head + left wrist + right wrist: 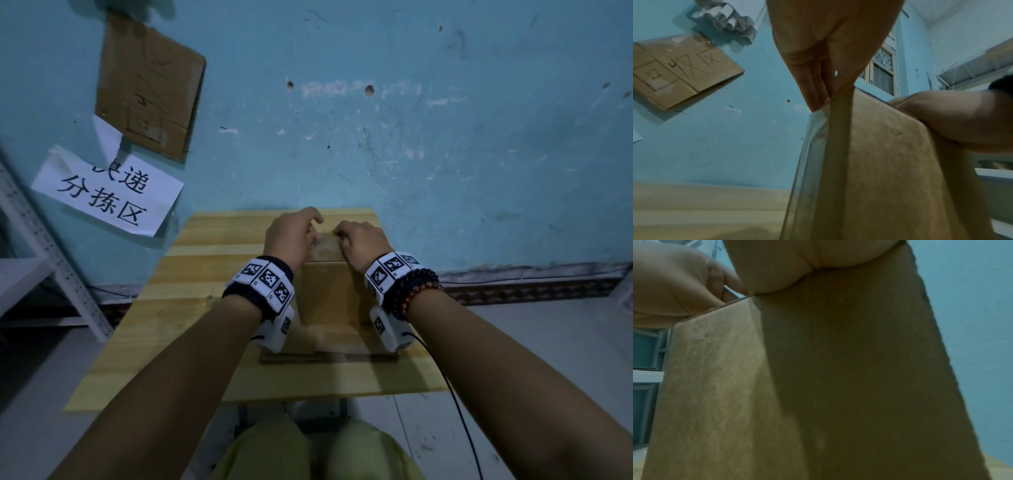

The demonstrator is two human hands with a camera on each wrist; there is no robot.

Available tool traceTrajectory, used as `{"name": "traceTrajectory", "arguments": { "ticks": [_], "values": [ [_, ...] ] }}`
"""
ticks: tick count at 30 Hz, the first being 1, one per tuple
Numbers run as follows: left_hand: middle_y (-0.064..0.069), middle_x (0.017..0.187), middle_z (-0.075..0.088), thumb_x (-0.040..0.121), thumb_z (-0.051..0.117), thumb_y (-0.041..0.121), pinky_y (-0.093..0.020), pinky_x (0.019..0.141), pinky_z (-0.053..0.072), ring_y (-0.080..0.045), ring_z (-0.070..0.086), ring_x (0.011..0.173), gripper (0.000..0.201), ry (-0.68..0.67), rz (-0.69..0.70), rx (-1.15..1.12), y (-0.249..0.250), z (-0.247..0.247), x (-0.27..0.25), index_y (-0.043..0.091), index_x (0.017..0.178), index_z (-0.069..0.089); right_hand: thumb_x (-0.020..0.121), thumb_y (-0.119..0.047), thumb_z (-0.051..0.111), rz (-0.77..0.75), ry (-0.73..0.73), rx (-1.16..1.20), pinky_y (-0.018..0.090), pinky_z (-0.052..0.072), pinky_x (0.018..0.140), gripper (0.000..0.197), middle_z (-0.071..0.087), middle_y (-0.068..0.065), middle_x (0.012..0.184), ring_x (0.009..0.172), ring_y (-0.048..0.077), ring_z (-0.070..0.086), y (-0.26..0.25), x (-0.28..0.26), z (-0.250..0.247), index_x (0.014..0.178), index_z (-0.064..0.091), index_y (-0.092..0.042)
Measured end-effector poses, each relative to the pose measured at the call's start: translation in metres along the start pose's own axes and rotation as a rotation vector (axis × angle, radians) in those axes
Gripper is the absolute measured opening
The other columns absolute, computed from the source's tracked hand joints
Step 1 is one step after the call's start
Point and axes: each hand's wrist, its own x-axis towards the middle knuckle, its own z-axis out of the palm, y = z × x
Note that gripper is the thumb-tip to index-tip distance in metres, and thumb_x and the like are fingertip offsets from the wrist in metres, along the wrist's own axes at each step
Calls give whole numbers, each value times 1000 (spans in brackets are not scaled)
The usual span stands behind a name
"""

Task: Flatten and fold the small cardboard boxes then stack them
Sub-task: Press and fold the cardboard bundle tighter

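A small brown cardboard box (327, 294) stands upright on the wooden table (191, 308), on top of a flat cardboard piece (301, 358). Both hands are at the box's top. My left hand (310, 233) pinches a strip of clear tape (815, 129) at the upper left edge of the box (879, 162); its fingers (813, 91) come together there. My right hand (342, 236) has its fingers curled over the top right edge and holds the box (838, 369), with the palm (797, 264) against it. Its fingertips are hidden.
The table stands against a blue wall (445, 137). A cardboard sheet (147, 89) and a white paper sign (106, 192) hang on it at the left. A grey metal shelf (41, 267) stands left of the table. A black cable (455, 404) trails from my right wrist.
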Motion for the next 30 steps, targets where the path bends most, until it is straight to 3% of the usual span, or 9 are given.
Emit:
{"name": "traceTrajectory", "arguments": {
  "ticks": [7, 13, 16, 19, 26, 30],
  "values": [
    [-6, 99, 70, 90, 53, 12, -31, 81, 46, -24, 62, 98, 17, -50, 38, 158, 5, 0, 0, 11, 100, 66, 92, -13, 39, -7, 4, 0, 36, 36, 94, 35, 59, 14, 124, 115, 32, 50, 0, 1, 1, 125, 53, -13],
    [-6, 91, 51, 90, 48, 13, -27, 66, 35, -27, 55, 87, 12, -48, 44, 196, 4, 3, -6, 10, 91, 60, 90, -12, 40, -4, 15, -5, 35, 36, 93, 36, 59, 14, 123, 114, 31, 50, 0, 1, 2, 124, 53, -12],
    [-10, 109, 49, 93, 52, 24, -29, 71, 42, -27, 57, 91, 19, -55, 24, 182, 6, 1, -6, 8, 98, 59, 90, -13, 41, -6, 28, -7, 35, 36, 93, 35, 60, 13, 123, 114, 31, 51, -1, 0, 1, 123, 54, -12],
    [-6, 105, 45, 87, 60, 37, -34, 75, 45, -24, 55, 88, 30, -117, -10, 198, 11, -1, -3, 8, 94, 58, 91, -13, 41, -4, 35, 1, 35, 37, 94, 35, 60, 14, 123, 114, 31, 51, -1, -1, 1, 123, 54, -12],
    [-13, 105, 55, 92, 47, 12, -37, 77, 44, -32, 57, 95, 14, -134, -22, 272, 17, -7, -3, 5, 101, 56, 92, -12, 40, -5, 32, 4, 34, 36, 93, 36, 60, 13, 123, 114, 31, 51, -2, -4, -1, 124, 54, -12],
    [-10, 91, 64, 88, 45, 3, -29, 73, 42, -27, 61, 90, 18, -102, -54, 114, 15, -7, -6, 5, 101, 57, 91, -14, 40, -1, 21, 4, 35, 36, 93, 35, 60, 13, 123, 114, 31, 51, -3, -4, -1, 124, 54, -13]
  ]
}}
